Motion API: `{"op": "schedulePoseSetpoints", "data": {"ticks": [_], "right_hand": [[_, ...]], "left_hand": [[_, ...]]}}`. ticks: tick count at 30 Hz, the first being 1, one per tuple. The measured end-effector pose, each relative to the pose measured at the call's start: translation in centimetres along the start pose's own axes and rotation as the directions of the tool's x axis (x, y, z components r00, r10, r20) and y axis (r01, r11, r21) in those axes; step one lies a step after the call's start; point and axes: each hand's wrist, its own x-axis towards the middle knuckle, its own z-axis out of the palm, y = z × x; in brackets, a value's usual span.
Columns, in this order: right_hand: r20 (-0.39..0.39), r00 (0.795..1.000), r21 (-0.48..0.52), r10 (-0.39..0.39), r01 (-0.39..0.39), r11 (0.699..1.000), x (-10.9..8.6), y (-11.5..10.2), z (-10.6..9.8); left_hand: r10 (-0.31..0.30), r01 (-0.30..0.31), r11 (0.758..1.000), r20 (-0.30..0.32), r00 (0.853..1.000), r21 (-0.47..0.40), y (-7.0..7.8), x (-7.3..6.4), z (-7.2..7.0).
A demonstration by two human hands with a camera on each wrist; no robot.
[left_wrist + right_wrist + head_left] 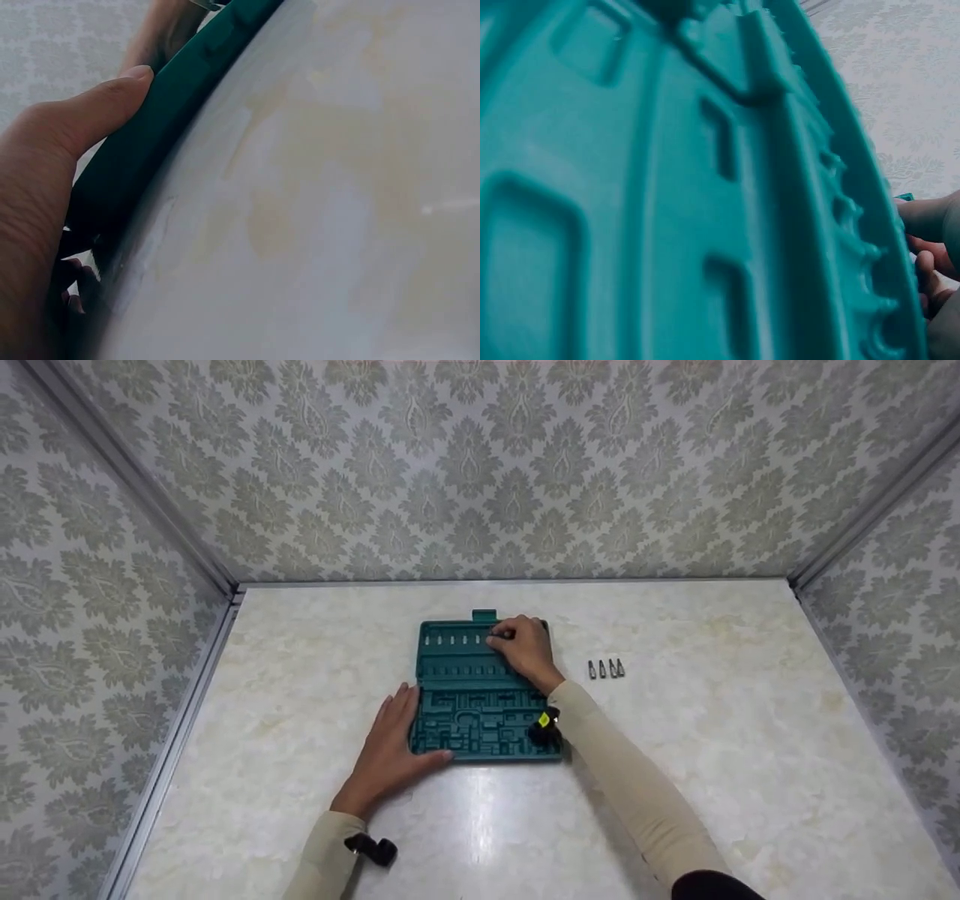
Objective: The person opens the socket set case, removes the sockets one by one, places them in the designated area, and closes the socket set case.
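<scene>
An opened green plastic case (487,757) lies flat on the table, its lid folded back away from me. My left hand (386,746) spans the near left corner, fingers extended along the side and thumb against the front rim. In the left wrist view the thumb (112,101) touches that rim. My right hand (529,649) is over the lid's far row, pinching a small dark bit between thumb and fingertips, mostly covered by them. Left of it, several small pale marks or slots line that row. In the right wrist view, the curled fingers (926,262) show at the edge.
Several short metal bits (602,669) stand or lie in a row on the table to the right of the case. A green latch tab (484,615) sticks out from the lid's far edge. Patterned wall panels (517,472) enclose the pale tabletop (300,660).
</scene>
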Motion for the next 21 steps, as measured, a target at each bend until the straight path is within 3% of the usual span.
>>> {"op": "schedulePoseSetpoints", "data": {"ticks": [10,21], "right_hand": [[0.005,0.998,0.112,-0.06,0.059,0.992,-0.32,0.33,-0.28],[0.006,0.998,0.089,-0.058,0.058,0.994,-0.49,0.19,-0.43]], "left_hand": [[-0.001,0.001,1.0,-0.001,1.0,0.016,0.12,0.34,-0.08],[0.012,-0.012,1.0,-0.005,1.0,0.022,0.07,0.35,0.02]]}}
